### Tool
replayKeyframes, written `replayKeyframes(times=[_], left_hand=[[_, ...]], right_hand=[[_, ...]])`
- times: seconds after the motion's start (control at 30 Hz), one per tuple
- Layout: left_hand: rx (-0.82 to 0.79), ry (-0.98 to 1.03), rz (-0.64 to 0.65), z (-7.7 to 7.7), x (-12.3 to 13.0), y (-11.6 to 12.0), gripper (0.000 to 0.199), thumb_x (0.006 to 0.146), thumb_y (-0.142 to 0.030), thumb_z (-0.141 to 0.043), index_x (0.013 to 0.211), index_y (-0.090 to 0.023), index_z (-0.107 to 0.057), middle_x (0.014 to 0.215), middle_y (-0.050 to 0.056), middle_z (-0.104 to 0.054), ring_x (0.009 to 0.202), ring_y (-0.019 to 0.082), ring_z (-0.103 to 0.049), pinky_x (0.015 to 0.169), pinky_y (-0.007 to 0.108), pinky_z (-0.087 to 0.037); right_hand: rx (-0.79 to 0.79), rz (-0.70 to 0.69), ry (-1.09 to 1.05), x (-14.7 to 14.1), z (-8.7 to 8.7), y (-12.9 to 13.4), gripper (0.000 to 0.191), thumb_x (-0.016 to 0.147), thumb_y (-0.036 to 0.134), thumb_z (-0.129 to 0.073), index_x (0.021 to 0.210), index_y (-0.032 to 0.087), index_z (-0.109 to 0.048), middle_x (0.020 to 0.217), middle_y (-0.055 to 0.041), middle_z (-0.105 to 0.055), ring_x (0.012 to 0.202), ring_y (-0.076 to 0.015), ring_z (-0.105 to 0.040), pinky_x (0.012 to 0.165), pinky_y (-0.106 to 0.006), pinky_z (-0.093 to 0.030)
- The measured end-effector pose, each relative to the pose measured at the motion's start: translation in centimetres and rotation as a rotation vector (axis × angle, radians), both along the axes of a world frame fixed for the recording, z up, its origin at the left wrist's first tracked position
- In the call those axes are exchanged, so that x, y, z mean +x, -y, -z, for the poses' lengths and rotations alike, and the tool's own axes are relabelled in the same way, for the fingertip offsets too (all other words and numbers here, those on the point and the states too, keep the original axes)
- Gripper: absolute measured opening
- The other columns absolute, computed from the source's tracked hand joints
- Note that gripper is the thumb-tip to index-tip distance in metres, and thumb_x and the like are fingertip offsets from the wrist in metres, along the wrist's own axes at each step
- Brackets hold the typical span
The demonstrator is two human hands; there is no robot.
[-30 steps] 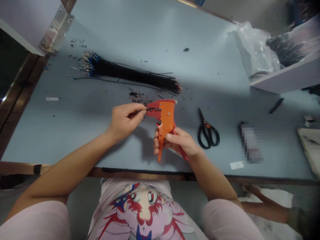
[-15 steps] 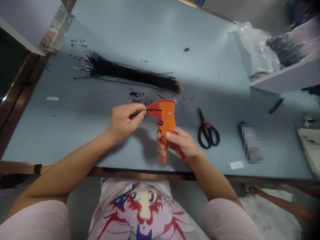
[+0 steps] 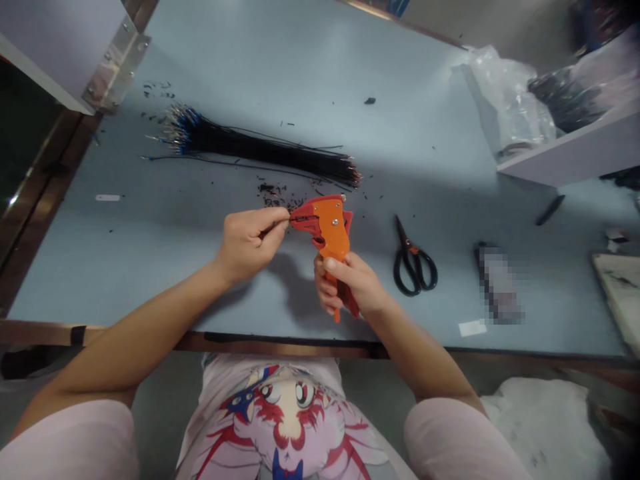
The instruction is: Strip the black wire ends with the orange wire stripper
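Note:
My right hand (image 3: pixel 355 283) is wrapped round the handles of an orange and red wire stripper (image 3: pixel 334 222), its handles squeezed close together. The red jaws point left, towards my left hand (image 3: pixel 255 240). Thumb and forefinger of that hand pinch a thin black wire (image 3: pixel 295 219) right at the mouth of the jaws; most of the wire is hidden in the fist. Beyond the tool lies a bundle of black wires (image 3: pixel 270 150), with blue and silver terminals at its left end and bare copper tips at its right. Bits of black insulation (image 3: pixel 273 193) are scattered between bundle and stripper.
Black-handled scissors (image 3: pixel 414 263) lie to the right of my right hand. Farther right are a pixelated object (image 3: pixel 500 283), a white label (image 3: pixel 473 328) and a dark strip (image 3: pixel 551 210). Clear plastic bags (image 3: pixel 515 100) stand at the back right beside a pale panel (image 3: pixel 565 150).
The stripper's handles have come closer together and a red part now sticks out behind its body. The tool has tilted slightly. My left hand keeps its pinch at the jaws.

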State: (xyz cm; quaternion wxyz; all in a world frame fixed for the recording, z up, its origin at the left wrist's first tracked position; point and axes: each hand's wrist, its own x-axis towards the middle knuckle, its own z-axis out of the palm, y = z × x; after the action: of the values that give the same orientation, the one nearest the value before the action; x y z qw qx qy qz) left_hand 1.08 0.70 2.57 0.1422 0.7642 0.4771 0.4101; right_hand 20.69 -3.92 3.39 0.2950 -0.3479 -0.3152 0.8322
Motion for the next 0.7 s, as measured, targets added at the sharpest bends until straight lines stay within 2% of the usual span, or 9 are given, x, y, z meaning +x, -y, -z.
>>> replayKeyframes(times=[0.17, 0.33, 0.4, 0.47, 0.57, 0.7], left_hand=[[-0.019, 0.024, -0.034, 0.3, -0.1, -0.3, 0.016, 0.081, -0.024, -0.053, 0.072, -0.022, -0.066, 0.055, -0.004, -0.057, 0.049, 0.008, -0.049, 0.052, 0.021, -0.039], [-0.024, 0.129, -0.191, 0.3, -1.4, -1.4, 0.012, 0.079, -0.027, -0.057, 0.076, -0.022, -0.068, 0.056, -0.004, -0.058, 0.049, 0.008, -0.047, 0.052, 0.022, -0.039], [-0.042, 0.163, -0.213, 0.3, -1.7, -1.7, 0.01, 0.077, -0.027, -0.059, 0.075, -0.022, -0.068, 0.055, -0.004, -0.057, 0.048, 0.008, -0.045, 0.05, 0.022, -0.038], [-0.066, 0.192, -0.197, 0.4, -1.6, -1.8, 0.009, 0.077, -0.026, -0.06, 0.075, -0.022, -0.068, 0.058, -0.004, -0.06, 0.048, 0.007, -0.046, 0.049, 0.021, -0.039], [-0.093, 0.226, -0.176, 0.5, -1.2, -1.6, 0.008, 0.077, -0.026, -0.061, 0.076, -0.023, -0.069, 0.067, -0.002, -0.066, 0.054, 0.008, -0.052, 0.052, 0.021, -0.042], [-0.119, 0.225, -0.166, 0.7, -0.9, -1.5, 0.008, 0.078, -0.027, -0.061, 0.079, -0.024, -0.069, 0.075, -0.001, -0.069, 0.062, 0.01, -0.058, 0.057, 0.022, -0.045]], right_hand=[[-0.02, 0.034, 0.039, 0.1, 0.0, -0.4, 0.034, 0.08, 0.045, -0.063, 0.071, 0.017, -0.046, 0.053, 0.0053, -0.045, 0.039, -0.0081, -0.043, 0.039, -0.025, -0.047], [-0.025, 0.236, 0.072, 2.0, -0.8, -1.6, 0.032, 0.078, 0.046, -0.065, 0.078, 0.018, -0.049, 0.056, 0.0059, -0.045, 0.041, -0.0081, -0.043, 0.041, -0.025, -0.048], [-0.013, 0.209, 0.121, 2.5, -0.8, -1.9, 0.03, 0.077, 0.043, -0.066, 0.083, 0.017, -0.052, 0.061, 0.0027, -0.051, 0.047, -0.0111, -0.051, 0.046, -0.028, -0.051], [-0.01, 0.109, 0.196, 2.4, -0.6, -1.9, 0.031, 0.076, 0.04, -0.068, 0.089, 0.015, -0.055, 0.07, -0.0024, -0.058, 0.056, -0.0155, -0.059, 0.052, -0.031, -0.053], [-0.018, -0.017, 0.267, 2.0, 0.1, -1.7, 0.033, 0.077, 0.039, -0.068, 0.095, 0.013, -0.057, 0.08, -0.0061, -0.061, 0.065, -0.0184, -0.063, 0.058, -0.033, -0.054], [0.01, 0.034, 0.274, 1.7, 0.5, -1.6, 0.034, 0.077, 0.038, -0.068, 0.097, 0.014, -0.056, 0.082, -0.0055, -0.062, 0.067, -0.018, -0.063, 0.061, -0.034, -0.055]])
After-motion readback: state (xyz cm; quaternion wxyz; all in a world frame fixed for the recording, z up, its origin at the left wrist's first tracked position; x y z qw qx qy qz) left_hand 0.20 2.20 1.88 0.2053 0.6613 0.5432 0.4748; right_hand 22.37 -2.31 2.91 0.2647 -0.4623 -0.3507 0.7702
